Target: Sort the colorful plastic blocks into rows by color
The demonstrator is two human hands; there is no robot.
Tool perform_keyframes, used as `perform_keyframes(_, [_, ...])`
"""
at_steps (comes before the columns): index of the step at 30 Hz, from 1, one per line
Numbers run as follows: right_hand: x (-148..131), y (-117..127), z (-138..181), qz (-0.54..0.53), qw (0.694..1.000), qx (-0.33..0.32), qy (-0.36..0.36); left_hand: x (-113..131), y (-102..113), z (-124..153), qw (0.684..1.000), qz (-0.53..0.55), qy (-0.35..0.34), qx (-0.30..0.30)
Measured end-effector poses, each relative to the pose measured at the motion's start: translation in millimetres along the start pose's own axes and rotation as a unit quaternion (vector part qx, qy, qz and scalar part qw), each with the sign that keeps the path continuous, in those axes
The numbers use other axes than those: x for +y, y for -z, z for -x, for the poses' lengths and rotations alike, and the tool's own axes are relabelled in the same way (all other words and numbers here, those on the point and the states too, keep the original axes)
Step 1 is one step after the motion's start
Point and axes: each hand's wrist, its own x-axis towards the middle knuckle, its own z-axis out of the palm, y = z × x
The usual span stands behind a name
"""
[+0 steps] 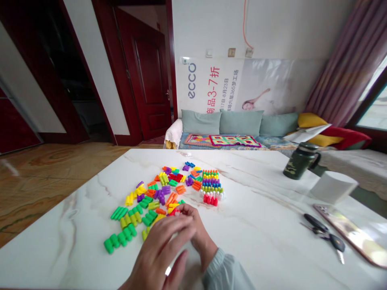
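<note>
Smooth plastic pieces (161, 196), glossy marble-look tabletop (256, 225), matt cloth cushions (241, 122), glossy wood-look door (148, 78), shiny metal key blade (341, 257).

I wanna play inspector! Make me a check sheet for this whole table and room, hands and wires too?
Surface: white table with brownish streaks.
Blocks: scattered blocks in many colours; neat block rows to their right.
Clutter: dark green mug, keys and phone, all on the table's right side.
Left hand: partly in front of the other; grip can't be told.
Right hand: fingertips at something red; grip unclear.
Cables: orange cord on the wall; on the table, nothing seen.
Surroundings: red-brown door, sofa cushions, purple curtain.
</note>
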Motion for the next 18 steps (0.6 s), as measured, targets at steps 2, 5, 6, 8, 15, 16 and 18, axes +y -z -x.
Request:
perform_keyframes(2, [-0.1, -1.8, 0.2, -0.005, 0.999, 0.015, 0.03, -7.8, -7.9, -33.8, 0.999, -0.023, -0.029, 0.01])
perform_keyframes(5, [-1.5, 1.8, 4.7, 0.028, 0.996, 0.06, 0.055, -15.7, -22.6, -46.7, 0.999, -0.011, -0.047, 0.016])
perform_keyframes(6, [-3.1, 6.7, 8.1, 0.048, 0.993, 0.092, 0.061, -16.7, -27.2, -43.0, 0.999, 0.004, -0.037, 0.002])
perform_keyframes(8, [-9.2, 23.9, 17.6, 0.09, 0.976, 0.184, 0.078, -16.4, -36.7, -33.0, 0.999, 0.04, -0.004, -0.029])
perform_keyframes(15, [-47.9, 116.3, 47.9, 0.328, 0.834, 0.424, 0.131, -17.9, -94.9, -60.0, 0.968, 0.19, 0.164, -0.021])
perform_keyframes(16, [-50.7, 124.6, 48.4, 0.361, 0.825, 0.417, 0.127, -19.9, -104.8, -69.3, 0.961, 0.201, 0.189, -0.015])
perform_keyframes(18, [-52.5, 135.5, 46.3, 0.415, 0.814, 0.388, 0.122, -23.8, -121.5, -85.4, 0.954, 0.2, 0.224, -0.009])
